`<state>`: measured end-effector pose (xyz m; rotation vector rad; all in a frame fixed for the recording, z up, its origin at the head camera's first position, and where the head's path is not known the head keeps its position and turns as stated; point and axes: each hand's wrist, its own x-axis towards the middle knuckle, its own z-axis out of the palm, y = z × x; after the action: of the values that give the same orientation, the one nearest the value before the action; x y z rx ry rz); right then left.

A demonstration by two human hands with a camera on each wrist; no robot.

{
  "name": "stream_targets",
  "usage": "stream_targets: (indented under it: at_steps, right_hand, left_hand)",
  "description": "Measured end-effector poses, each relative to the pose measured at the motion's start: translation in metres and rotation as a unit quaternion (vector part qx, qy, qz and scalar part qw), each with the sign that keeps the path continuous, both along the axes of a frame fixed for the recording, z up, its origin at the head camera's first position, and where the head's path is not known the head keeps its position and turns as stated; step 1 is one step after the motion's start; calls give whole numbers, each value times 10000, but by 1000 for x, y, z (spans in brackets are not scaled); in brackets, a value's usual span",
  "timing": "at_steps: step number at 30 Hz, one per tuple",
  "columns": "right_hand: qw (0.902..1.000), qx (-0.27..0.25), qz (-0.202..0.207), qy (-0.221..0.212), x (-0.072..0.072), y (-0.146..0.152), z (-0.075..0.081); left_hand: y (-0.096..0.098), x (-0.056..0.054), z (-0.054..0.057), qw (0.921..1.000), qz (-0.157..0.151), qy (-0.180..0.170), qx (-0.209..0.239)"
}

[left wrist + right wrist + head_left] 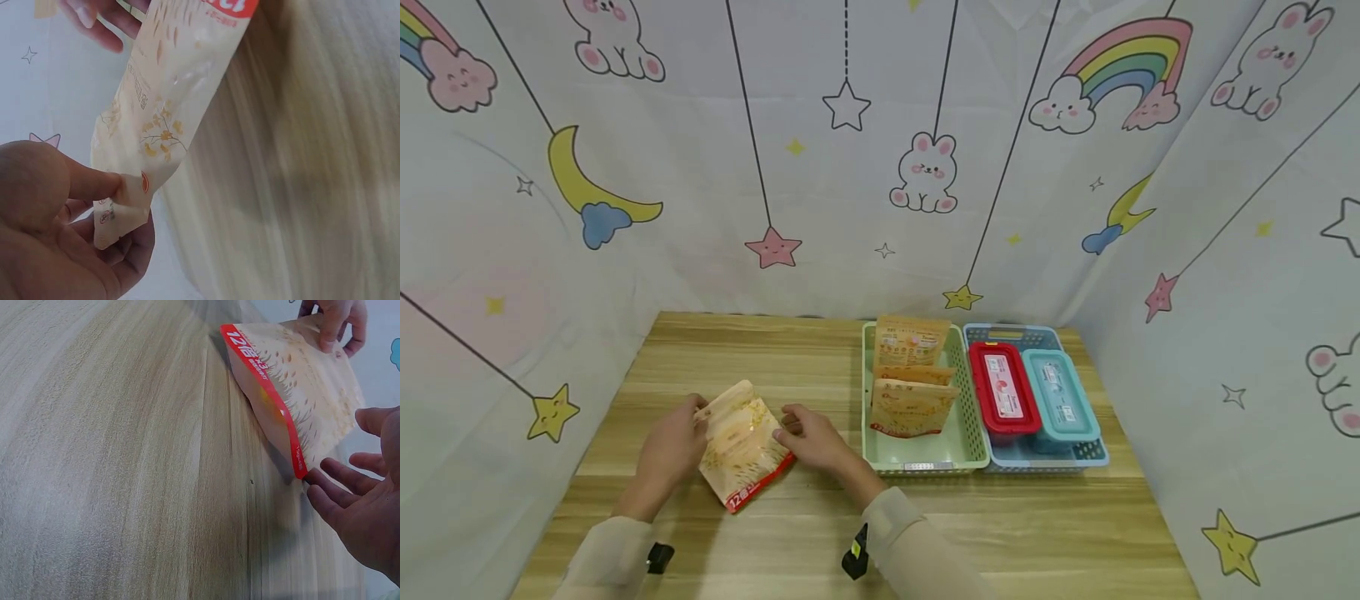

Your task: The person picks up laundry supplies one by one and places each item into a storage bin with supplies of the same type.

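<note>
A beige printed pouch [747, 446] with a red bottom band is tilted over the wooden table, its band toward the person. My left hand [673, 446] pinches its upper left corner; in the left wrist view the thumb [94, 184] presses on the pouch's front with fingers behind. The top part of the pouch is creased and folded there. At the pouch's right edge is my right hand [816, 437], fingers spread and loosely bent. In the right wrist view its fingertips [315, 478] are right at the pouch's lower corner, the thumb standing away from it.
A green basket [925, 467] right of the hands holds several upright kraft pouches [913, 408]. Beside it, a blue basket [1093, 457] holds a red-lidded box [1003, 392] and a teal-lidded box [1060, 396]. A patterned white curtain [850, 192] hangs behind the table [1037, 533].
</note>
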<state>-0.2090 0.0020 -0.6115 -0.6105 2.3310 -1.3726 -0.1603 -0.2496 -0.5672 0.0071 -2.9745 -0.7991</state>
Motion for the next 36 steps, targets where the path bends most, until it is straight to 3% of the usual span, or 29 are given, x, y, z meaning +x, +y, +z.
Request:
stream_targets:
  at_steps: [8,13,20,26,30,36]
  right_hand:
    - [9994,-243,-190,-125,-1,-1,0]
    - [9984,-290,-490,-50,-3,-2,3]
    - [9956,-329,-816,327,-6,0,7]
    - [9952,-484,-740,422,-5,4,11]
    - [9946,-530,-761,468,-5,5,13]
    - [9921,-596,-1025,398,-7,6,13]
  left_hand:
    - [14,-4,9,9986,-143,484,168]
    - [18,-6,11,9976,-162,533,414]
    - [18,-5,12,9949,-158,130,990]
    - [13,-1,5,9871,26,-150,1595]
    - [6,0,-4,9704,239,-718,2292]
    - [3,2,-14,9242,292,-1641,3436]
